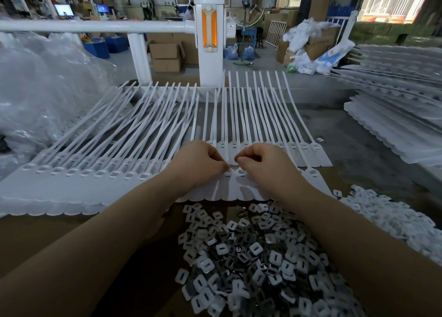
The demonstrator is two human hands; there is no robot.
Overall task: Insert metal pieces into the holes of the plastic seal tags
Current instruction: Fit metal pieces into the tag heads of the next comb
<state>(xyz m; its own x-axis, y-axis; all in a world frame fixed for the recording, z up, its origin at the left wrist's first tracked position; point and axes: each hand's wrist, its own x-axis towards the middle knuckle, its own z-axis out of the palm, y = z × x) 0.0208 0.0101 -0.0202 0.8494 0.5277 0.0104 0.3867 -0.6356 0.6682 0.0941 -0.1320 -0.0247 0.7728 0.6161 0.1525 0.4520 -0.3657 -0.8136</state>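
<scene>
Presently, left hand [201, 160] and right hand [260, 163], fingertips curled and pinched together over seal tags [229, 185] beyond the metal pieces [251, 257]; contents unclear, many holes leftward apparently unfilled.

Both hands, left [199, 160] and right [262, 162], are curled fingertip to fingertip over the white seal tags [95, 173] laid out in rows on the brown table [71, 226], with a big pile of metal pieces [251, 257] just below.
</scene>
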